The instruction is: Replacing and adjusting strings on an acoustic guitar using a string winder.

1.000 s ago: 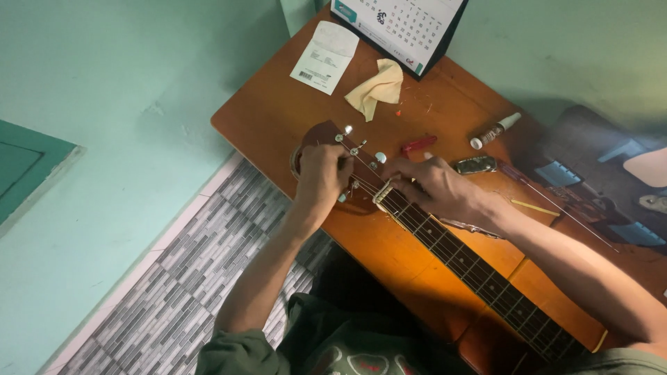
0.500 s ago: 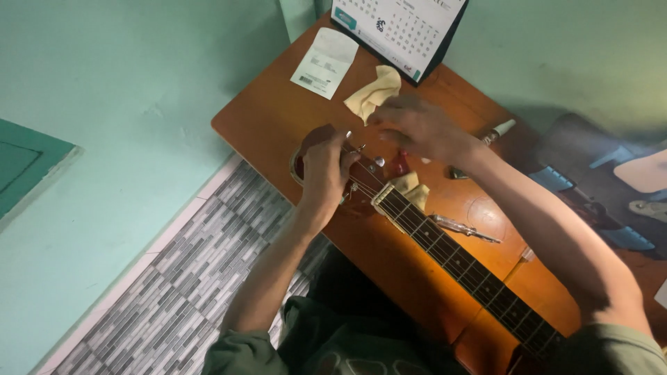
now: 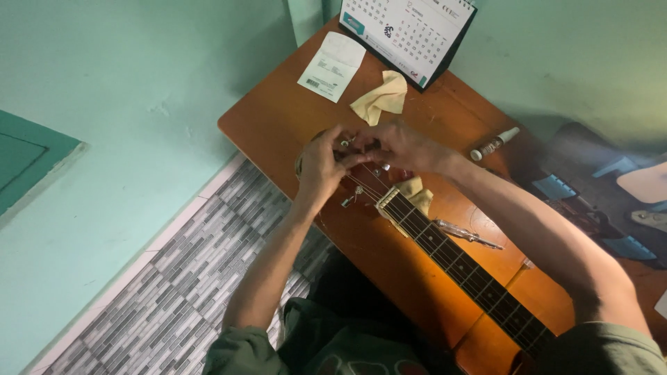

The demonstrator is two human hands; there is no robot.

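Both hands close on the guitar headstock lying flat on the wooden table, the left hand steadying its edge while the right hand pinches a tuning peg (a yellow cloth lies nearby).

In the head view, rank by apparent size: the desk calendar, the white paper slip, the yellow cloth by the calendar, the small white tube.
1. desk calendar, partly cropped
2. white paper slip
3. yellow cloth, close to the slip, so unsure
4. small white tube
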